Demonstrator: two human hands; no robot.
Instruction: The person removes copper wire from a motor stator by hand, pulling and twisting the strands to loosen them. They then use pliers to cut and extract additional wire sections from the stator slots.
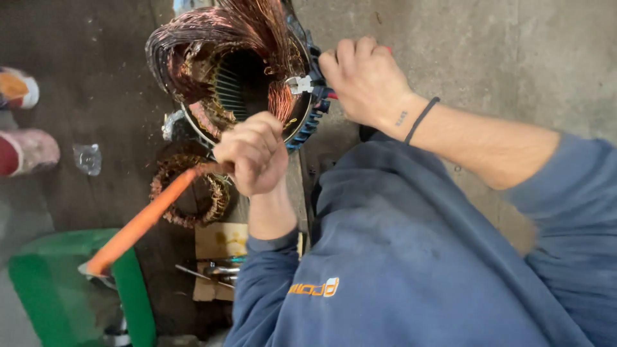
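- While the left hand (254, 154) is curled into a tight fist, its fingers wrap the near end of an orange-handled tool (144, 218), whose handle runs down and away from the knuckles toward the lower left.
- Just beyond those knuckles sits the motor stator (241, 77), a round metal shell with a dark ribbed bore; the fist overlaps its near rim.
- Loose copper windings (218, 32) spill out of the stator on the far side of the left fingers, bent over in a thick reddish bundle.
- To the right of the stator, the right hand (366, 80) is closed, fingers folded around a red-handled tool (334, 95) of which only small bits show past the palm.
- Its metal tip (299, 84) pokes out from under the right fingers and meets the copper at the stator's rim.
- A black band (421, 119) circles the right wrist, behind the fingers.
- Below the left fist, near the orange handle, a removed ring of copper coil (186, 193) lies on the dark bench (116, 96).
- Nearer the person than that coil lie a piece of cardboard (222, 241) and, at the handle's far end, a green container (83, 289).
- Blue sleeves (263, 283) cover both forearms.
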